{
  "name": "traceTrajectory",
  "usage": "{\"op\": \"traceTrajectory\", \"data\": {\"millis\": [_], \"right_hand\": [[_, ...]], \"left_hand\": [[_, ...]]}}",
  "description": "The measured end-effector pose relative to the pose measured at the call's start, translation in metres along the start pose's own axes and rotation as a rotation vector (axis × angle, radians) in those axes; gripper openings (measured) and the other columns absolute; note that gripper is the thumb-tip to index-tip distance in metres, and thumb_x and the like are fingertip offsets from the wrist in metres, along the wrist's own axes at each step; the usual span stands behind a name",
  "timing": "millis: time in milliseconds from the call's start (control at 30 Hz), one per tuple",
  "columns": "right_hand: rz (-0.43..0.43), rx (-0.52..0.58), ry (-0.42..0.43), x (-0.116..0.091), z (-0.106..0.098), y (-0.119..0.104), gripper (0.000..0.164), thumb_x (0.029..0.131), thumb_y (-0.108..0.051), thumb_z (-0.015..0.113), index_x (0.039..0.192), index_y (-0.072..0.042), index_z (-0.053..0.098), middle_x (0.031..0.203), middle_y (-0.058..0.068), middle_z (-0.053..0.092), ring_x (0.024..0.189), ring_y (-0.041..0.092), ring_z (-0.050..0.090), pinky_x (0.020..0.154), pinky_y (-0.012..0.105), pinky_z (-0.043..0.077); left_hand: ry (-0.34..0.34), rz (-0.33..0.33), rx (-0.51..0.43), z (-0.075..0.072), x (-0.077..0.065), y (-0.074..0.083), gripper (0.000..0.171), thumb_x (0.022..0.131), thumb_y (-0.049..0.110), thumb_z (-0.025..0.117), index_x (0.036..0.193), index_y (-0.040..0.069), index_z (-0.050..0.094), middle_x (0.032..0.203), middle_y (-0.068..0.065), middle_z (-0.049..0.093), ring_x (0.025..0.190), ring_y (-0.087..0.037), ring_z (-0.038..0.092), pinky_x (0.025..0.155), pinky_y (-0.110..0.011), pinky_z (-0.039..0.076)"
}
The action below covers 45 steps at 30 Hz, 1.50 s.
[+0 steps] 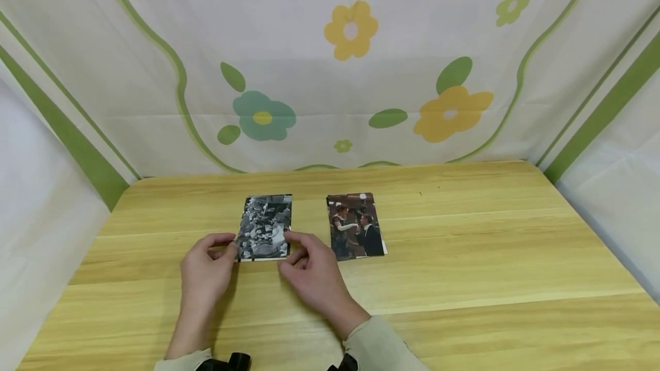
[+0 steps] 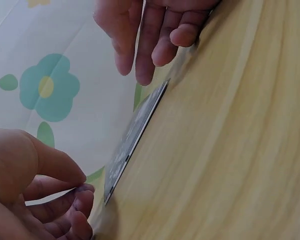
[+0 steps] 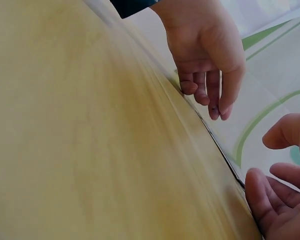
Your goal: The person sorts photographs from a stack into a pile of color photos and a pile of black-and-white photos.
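Observation:
On the table lies a small stack of photos topped by a black-and-white crowd picture [image 1: 264,225]. My left hand [image 1: 206,268] is at its lower left edge, fingers loosely bent, with thumb and forefinger tips close together. Across from it, my right hand [image 1: 317,273] has its fingertips right at the stack's right edge, thumb apart from the fingers. The left wrist view shows the photo stack [image 2: 135,135] edge-on between both hands. In the right wrist view, the fingers of the left hand [image 3: 205,55] point down beside the stack's thin edge.
A second stack of photos [image 1: 356,228], topped by a colour picture of two people, lies to the right of my right hand. Behind the wooden table [image 1: 490,256] hangs a white cloth [image 1: 309,85] with printed flowers, and cloth also borders both sides.

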State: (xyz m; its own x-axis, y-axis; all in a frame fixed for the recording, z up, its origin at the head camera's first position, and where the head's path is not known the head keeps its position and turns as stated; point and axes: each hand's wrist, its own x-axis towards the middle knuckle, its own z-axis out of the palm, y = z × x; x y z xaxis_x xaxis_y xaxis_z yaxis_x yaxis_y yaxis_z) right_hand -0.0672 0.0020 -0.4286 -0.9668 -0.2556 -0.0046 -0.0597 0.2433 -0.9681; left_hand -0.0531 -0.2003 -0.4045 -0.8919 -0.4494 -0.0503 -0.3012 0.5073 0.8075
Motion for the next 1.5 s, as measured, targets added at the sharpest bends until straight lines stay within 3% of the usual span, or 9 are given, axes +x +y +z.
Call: {"op": "traceTrajectory", "data": {"millis": [100, 233, 467, 700, 833, 1033, 1500], "right_hand": [[-0.023, 0.047, 0.008, 0.000, -0.004, -0.002, 0.048, 0.092, -0.007, 0.071, 0.139, -0.010, 0.069, 0.120, 0.008, 0.075, 0.091, 0.008, 0.066, 0.080, 0.021, 0.056], [-0.054, 0.084, 0.027, 0.000, -0.018, -0.007, 0.042, 0.093, -0.005, 0.071, 0.135, -0.006, 0.069, 0.121, 0.011, 0.075, 0.099, 0.013, 0.067, 0.085, 0.021, 0.058], [-0.121, -0.138, 0.111, -0.007, -0.071, -0.010, 0.045, 0.094, -0.007, 0.076, 0.138, -0.013, 0.068, 0.118, 0.007, 0.074, 0.094, 0.013, 0.066, 0.079, 0.023, 0.058], [-0.045, -0.228, 0.225, -0.015, -0.122, 0.001, 0.046, 0.094, -0.009, 0.079, 0.139, -0.010, 0.068, 0.117, 0.007, 0.075, 0.095, 0.016, 0.066, 0.080, 0.022, 0.059], [-0.018, -0.265, 0.299, -0.016, -0.141, 0.007, 0.043, 0.096, -0.011, 0.078, 0.138, -0.011, 0.069, 0.118, 0.008, 0.075, 0.097, 0.018, 0.066, 0.080, 0.023, 0.058], [-0.006, -0.282, 0.342, -0.015, -0.149, 0.011, 0.040, 0.098, -0.014, 0.076, 0.137, -0.013, 0.070, 0.118, 0.008, 0.076, 0.097, 0.019, 0.066, 0.080, 0.025, 0.057], [0.074, -0.282, 0.346, -0.010, -0.148, 0.020, 0.039, 0.097, -0.016, 0.077, 0.135, -0.011, 0.071, 0.118, 0.007, 0.076, 0.097, 0.020, 0.067, 0.080, 0.025, 0.056]], "left_hand": [[0.028, -0.018, -0.026, 0.000, -0.002, 0.003, 0.025, 0.103, 0.014, 0.067, 0.123, 0.005, 0.078, 0.123, -0.019, 0.076, 0.081, -0.004, 0.062, 0.066, -0.021, 0.049], [0.024, -0.031, -0.076, 0.003, -0.006, 0.014, 0.024, 0.102, 0.013, 0.067, 0.122, 0.005, 0.078, 0.122, -0.017, 0.076, 0.077, -0.002, 0.059, 0.062, -0.021, 0.048], [-0.098, 0.050, -0.142, 0.021, -0.018, 0.044, 0.025, 0.102, 0.010, 0.069, 0.125, 0.003, 0.077, 0.120, -0.018, 0.075, 0.088, -0.010, 0.059, 0.063, -0.021, 0.047], [-0.155, 0.108, -0.211, 0.052, -0.035, 0.069, 0.021, 0.101, 0.007, 0.069, 0.119, 0.005, 0.079, 0.118, -0.015, 0.078, 0.088, -0.014, 0.063, 0.068, -0.021, 0.049], [-0.198, 0.100, -0.281, 0.074, -0.043, 0.075, 0.021, 0.100, 0.006, 0.069, 0.119, 0.003, 0.078, 0.119, -0.014, 0.077, 0.085, -0.016, 0.062, 0.067, -0.022, 0.049], [-0.219, 0.090, -0.318, 0.096, -0.047, 0.074, 0.018, 0.099, 0.007, 0.070, 0.115, 0.003, 0.079, 0.113, -0.012, 0.077, 0.085, -0.015, 0.066, 0.072, -0.026, 0.052], [-0.241, 0.131, -0.329, 0.112, -0.046, 0.067, 0.021, 0.094, 0.004, 0.074, 0.114, 0.002, 0.077, 0.111, -0.014, 0.076, 0.090, -0.018, 0.070, 0.079, -0.029, 0.057]]}}
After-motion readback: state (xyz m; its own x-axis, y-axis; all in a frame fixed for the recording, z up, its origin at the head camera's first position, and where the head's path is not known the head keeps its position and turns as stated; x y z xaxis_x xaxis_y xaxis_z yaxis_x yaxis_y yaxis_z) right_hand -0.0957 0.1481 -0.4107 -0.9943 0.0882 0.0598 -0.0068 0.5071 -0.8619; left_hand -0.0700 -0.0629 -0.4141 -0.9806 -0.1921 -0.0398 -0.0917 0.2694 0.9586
